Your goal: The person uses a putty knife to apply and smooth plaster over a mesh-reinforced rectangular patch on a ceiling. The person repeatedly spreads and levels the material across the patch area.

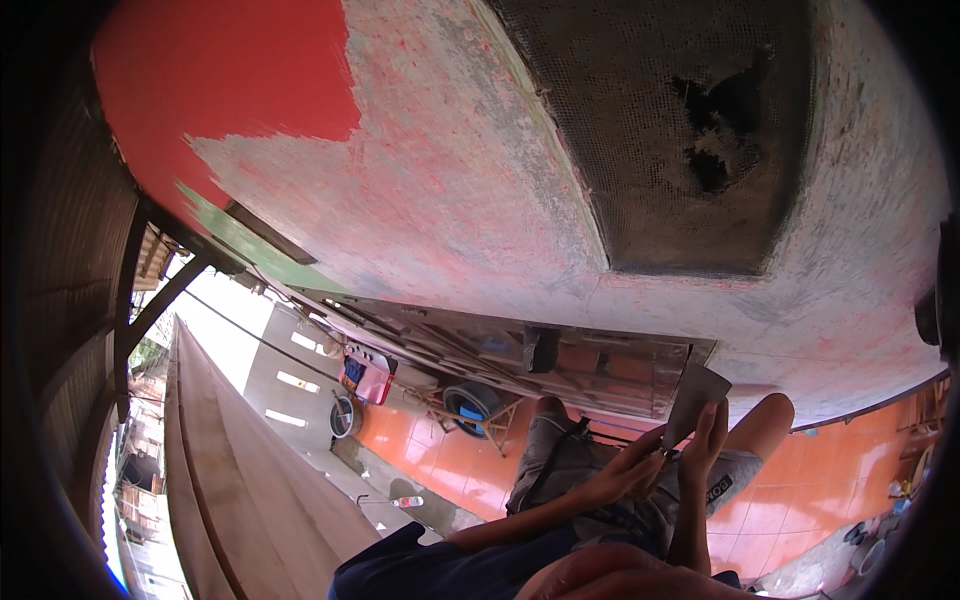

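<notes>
My right hand (704,440) grips a flat grey scraper (696,392), its blade raised. My left hand (628,470) has its fingers closed at the lower end of that scraper, where the held part is partly hidden. Both hands are low in the view, above my grey shorts (545,460). Beyond them is a large curved body panel (450,190), patchy white with red and grey marks, with red paint (230,70) and a green band (240,240) at the left. A dark mesh-covered opening (660,120) with torn holes is set into it, and a dark window (620,375) lies just above my hands.
Orange floor tiles (840,480) show below the panel. A tyre (470,410) by a wooden stand, a pink container (372,382) and a bottle (406,502) are to the left. A brown tarp (230,460) and a roof post (165,305) are at the far left.
</notes>
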Demonstrator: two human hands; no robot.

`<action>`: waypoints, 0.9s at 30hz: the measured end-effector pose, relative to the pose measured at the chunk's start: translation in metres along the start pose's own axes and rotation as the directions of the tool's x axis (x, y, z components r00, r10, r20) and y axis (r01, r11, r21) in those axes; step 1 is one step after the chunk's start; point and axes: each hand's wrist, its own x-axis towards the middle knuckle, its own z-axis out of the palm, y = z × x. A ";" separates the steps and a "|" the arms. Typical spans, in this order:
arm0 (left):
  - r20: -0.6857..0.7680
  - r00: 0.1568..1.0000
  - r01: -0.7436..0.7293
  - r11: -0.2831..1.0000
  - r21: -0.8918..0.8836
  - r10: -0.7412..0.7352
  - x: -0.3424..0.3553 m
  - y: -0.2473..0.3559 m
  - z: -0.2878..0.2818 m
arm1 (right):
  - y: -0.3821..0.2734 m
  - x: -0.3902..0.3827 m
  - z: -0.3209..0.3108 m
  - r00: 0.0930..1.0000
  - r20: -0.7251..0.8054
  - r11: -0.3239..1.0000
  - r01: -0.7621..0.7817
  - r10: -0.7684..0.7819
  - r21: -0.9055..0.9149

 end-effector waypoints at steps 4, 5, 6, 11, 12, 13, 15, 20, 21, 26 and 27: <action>-0.077 0.997 0.007 0.997 0.081 -0.001 -0.007 0.032 0.013 | -0.025 0.010 0.018 0.982 0.100 0.987 0.161 -0.159 -0.007; -0.076 0.997 0.005 0.998 0.057 -0.001 -0.008 0.047 0.017 | -0.036 0.015 0.025 0.969 0.131 0.978 0.210 -0.210 0.018; -0.074 0.997 0.006 0.999 0.034 -0.003 -0.008 0.064 0.022 | -0.049 0.022 0.034 0.937 0.161 0.949 0.316 -0.310 -0.010; -0.060 0.946 -0.287 0.910 0.301 0.318 0.008 0.162 0.057 | -0.149 0.062 0.090 0.752 0.310 0.812 0.561 -0.582 0.162; -0.074 0.918 -0.347 0.879 0.328 0.390 0.014 0.178 0.067 | -0.171 0.069 0.105 0.724 0.255 0.767 0.593 -0.641 0.246; -0.088 0.877 -0.419 0.841 0.342 0.472 0.021 0.192 0.078 | -0.194 0.079 0.116 0.675 0.257 0.721 0.630 -0.692 0.289; -0.120 0.818 -0.476 0.779 0.408 0.563 0.032 0.213 0.099 | -0.230 0.091 0.137 0.667 0.251 0.706 0.602 -0.701 0.372; 0.032 0.734 -0.665 0.708 0.238 0.678 0.047 0.251 0.121 | -0.278 0.104 0.157 0.606 0.339 0.694 0.608 -0.719 0.386; 0.036 0.726 -0.678 0.706 0.204 0.687 0.048 0.255 0.122 | -0.283 0.105 0.157 0.621 0.361 0.718 0.589 -0.696 0.371; 0.016 0.724 -0.681 0.710 0.178 0.690 0.051 0.262 0.120 | -0.291 0.109 0.164 0.615 0.340 0.701 0.652 -0.712 0.288; 0.018 0.724 -0.682 0.711 0.174 0.690 0.052 0.262 0.120 | -0.291 0.110 0.166 0.590 0.314 0.667 0.686 -0.744 0.292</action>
